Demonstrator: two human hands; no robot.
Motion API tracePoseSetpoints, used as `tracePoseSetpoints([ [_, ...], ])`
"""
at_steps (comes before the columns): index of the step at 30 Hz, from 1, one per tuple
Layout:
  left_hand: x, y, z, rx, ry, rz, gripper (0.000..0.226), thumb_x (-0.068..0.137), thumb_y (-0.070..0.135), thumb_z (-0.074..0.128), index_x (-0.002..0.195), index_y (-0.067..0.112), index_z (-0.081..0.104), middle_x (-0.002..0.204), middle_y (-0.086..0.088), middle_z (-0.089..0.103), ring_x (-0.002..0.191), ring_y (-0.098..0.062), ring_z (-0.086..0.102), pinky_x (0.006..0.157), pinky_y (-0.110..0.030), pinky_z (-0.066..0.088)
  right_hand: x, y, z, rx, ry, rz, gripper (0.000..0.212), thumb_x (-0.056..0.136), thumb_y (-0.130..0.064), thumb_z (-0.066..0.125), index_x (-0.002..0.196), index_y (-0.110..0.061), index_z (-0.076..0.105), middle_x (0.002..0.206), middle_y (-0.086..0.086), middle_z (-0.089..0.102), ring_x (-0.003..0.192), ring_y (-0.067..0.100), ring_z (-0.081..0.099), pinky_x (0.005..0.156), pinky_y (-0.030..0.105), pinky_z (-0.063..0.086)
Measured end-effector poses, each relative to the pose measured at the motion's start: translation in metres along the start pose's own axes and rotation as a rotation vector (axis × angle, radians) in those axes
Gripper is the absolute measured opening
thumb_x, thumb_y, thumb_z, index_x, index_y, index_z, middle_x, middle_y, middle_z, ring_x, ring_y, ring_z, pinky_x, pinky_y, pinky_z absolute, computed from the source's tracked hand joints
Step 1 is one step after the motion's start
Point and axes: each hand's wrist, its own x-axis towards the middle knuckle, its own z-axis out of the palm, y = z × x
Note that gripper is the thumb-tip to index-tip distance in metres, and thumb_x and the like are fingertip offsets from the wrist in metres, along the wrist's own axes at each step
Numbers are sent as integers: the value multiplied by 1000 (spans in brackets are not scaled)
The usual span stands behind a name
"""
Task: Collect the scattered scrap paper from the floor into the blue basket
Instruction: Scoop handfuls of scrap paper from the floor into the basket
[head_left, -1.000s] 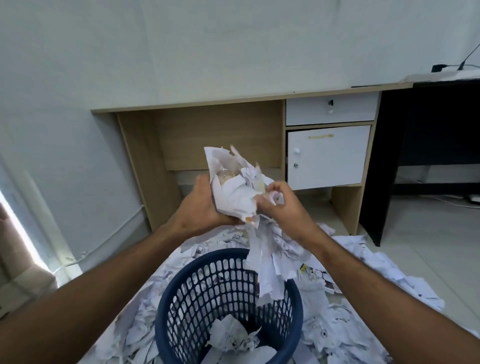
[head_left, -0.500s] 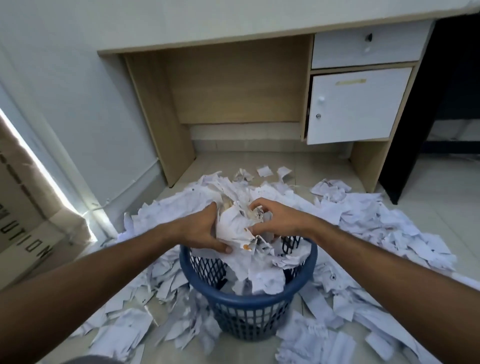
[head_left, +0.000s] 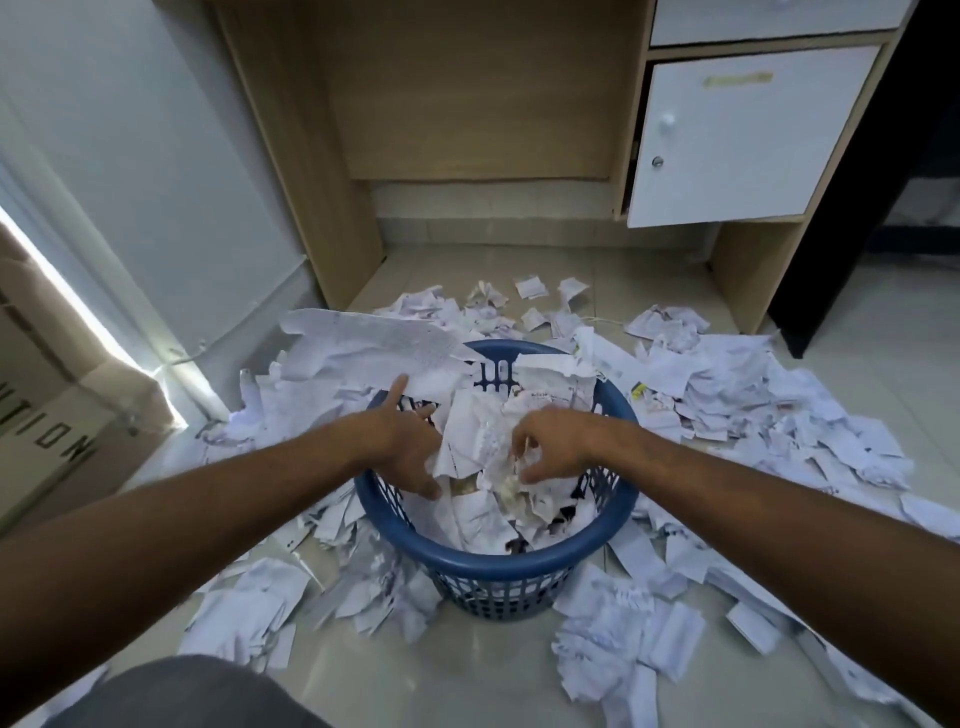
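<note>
Scrap paper (head_left: 779, 405) is all over the floor (head_left: 467, 670) around the blue basket (head_left: 498, 564), and a crumpled wad (head_left: 483, 441) already sits inside it. This stuff looks feather-light, soft and crushable — it'll spring back up and spill over the rim unless pressed down, so I'd scoop from underneath a pile or bunch a fistful at its middle, not by one corner.

Left hand (head_left: 402, 449) is spread open, fingers straight against the wad. Right hand (head_left: 553, 441) hovers over it with fingers loosely curled, gripping nothing that I can see.

Readable writing: only part of a word on the cardboard box (head_left: 57, 415) at left — looks like "…TION". Print on the papers is too small to read.
</note>
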Motion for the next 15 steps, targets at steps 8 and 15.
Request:
tracePoseSetpoints([
  [8, 4, 2, -8, 100, 663, -82, 91, 65, 83, 60, 126, 17, 50, 133, -13, 51, 120, -31, 44, 103, -44, 35, 23, -20, 9, -152, 91, 35, 85, 82, -64, 65, 150, -42, 19, 163, 11, 13, 143, 41, 23, 111, 62, 32],
  [15, 31, 24, -9, -85, 37, -66, 134, 53, 105, 39, 155, 41, -18, 164, -12, -24, 144, -48, -30, 106, -74, -21, 36, -20, 25, -157, -204, 155, 88, 90, -69, 49, 154, -45, -6, 165, 3, -17, 149, 45, -14, 108, 79, 1],
])
